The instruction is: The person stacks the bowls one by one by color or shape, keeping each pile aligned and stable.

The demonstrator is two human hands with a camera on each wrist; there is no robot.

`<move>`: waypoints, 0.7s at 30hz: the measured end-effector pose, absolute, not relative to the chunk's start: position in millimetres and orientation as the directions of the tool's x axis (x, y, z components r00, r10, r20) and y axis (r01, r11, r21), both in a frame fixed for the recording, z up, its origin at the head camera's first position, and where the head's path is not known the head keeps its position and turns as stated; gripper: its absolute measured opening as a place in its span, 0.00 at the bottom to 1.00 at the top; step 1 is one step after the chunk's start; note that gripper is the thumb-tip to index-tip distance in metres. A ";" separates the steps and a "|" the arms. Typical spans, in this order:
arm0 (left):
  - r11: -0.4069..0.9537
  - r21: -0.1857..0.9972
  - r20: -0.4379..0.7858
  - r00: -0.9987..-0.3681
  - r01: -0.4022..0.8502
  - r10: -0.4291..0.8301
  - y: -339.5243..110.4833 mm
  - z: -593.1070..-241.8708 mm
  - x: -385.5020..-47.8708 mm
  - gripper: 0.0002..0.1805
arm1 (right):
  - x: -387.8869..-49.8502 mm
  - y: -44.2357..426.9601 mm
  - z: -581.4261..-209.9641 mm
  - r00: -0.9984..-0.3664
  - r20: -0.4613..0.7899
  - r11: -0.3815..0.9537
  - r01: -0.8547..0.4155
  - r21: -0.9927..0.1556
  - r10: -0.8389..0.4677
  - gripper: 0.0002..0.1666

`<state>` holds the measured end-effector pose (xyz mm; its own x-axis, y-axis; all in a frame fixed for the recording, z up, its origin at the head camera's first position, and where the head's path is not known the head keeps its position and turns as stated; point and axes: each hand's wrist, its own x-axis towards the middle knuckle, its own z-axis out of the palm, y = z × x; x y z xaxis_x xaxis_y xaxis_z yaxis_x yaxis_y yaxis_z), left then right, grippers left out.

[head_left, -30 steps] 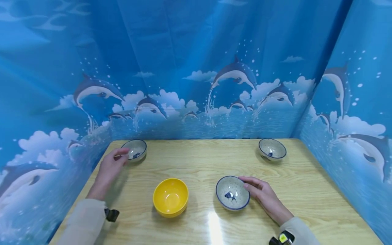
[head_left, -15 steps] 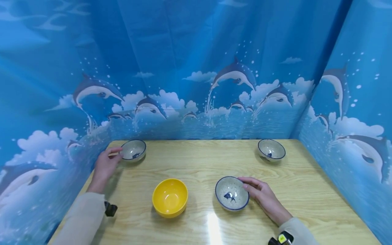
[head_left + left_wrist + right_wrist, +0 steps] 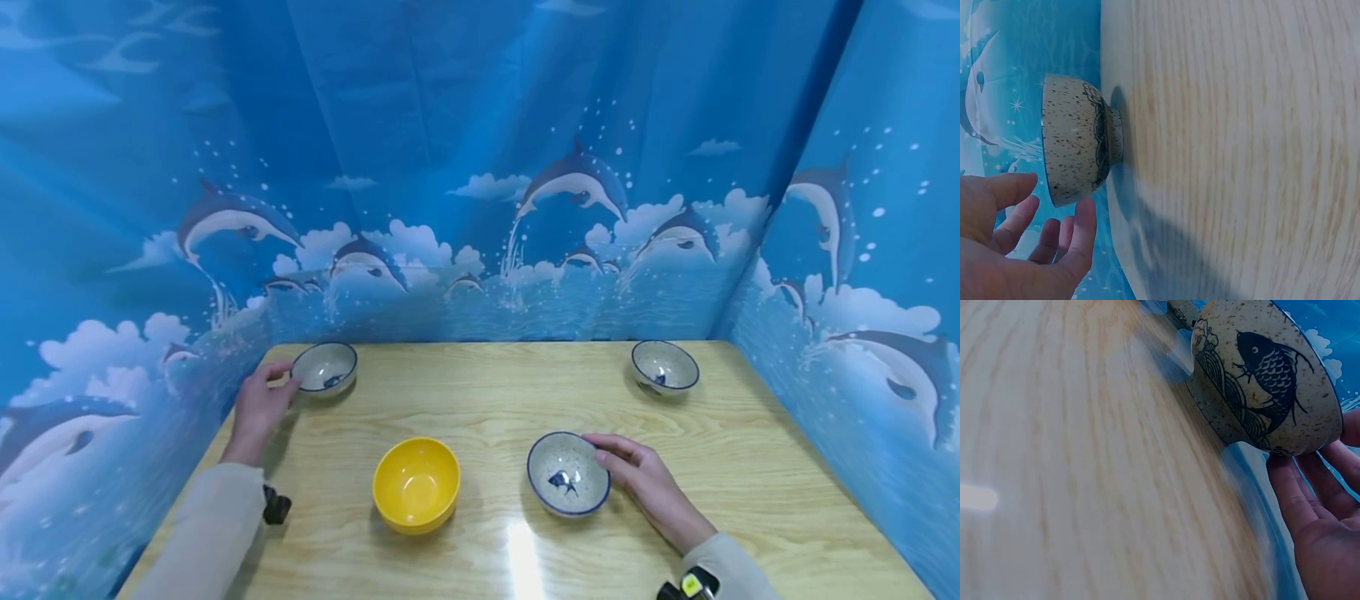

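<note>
Compared with one second ago, the left hand (image 3: 258, 408) has drawn slightly to the left: its fingertips no longer reach over the inside of the far bowl (image 3: 324, 368), but end at its left rim. The right hand (image 3: 652, 487) and the bowls look almost unchanged.

The far bowl stands upright in the upper left of the frame, on the table (image 3: 480, 400), to the upper right of the left fingertips. In the left wrist view these fingers are well parted and bent only a little, and they hold nothing; whether one tip touches the bowl, I cannot tell.

The near bowl (image 3: 564, 471) is just right of the lower centre. The right fingers are nearly closed at its right rim, and seem to pinch the wall, with one digit outside and another behind the rim; how firmly, I cannot tell.

Both bowls are round, so no long axis guides the hands. I judge that the side of approach matters most: each hand meets its bowl from the outer side. Thus the near bowl lies between the right fingers and the yellow bowl (image 3: 417, 485), which is well apart from both hands.
</note>
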<state>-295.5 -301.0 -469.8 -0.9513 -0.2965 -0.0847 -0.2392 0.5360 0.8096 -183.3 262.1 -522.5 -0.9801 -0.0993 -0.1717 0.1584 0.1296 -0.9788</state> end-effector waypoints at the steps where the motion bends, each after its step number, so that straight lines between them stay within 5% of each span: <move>1: 0.526 0.815 -0.089 -0.950 -0.243 -0.300 -301.3 -471.4 -296.7 0.30 | -183.2 262.3 -522.7 -0.980 -0.169 0.131 0.155 -0.979 -0.102 0.30; 21: 0.237 0.914 -0.266 -0.927 -0.330 -0.265 -301.2 -486.1 -309.4 0.36 | -184.4 262.0 -525.1 -0.979 -0.182 0.117 0.172 -0.978 -0.086 0.30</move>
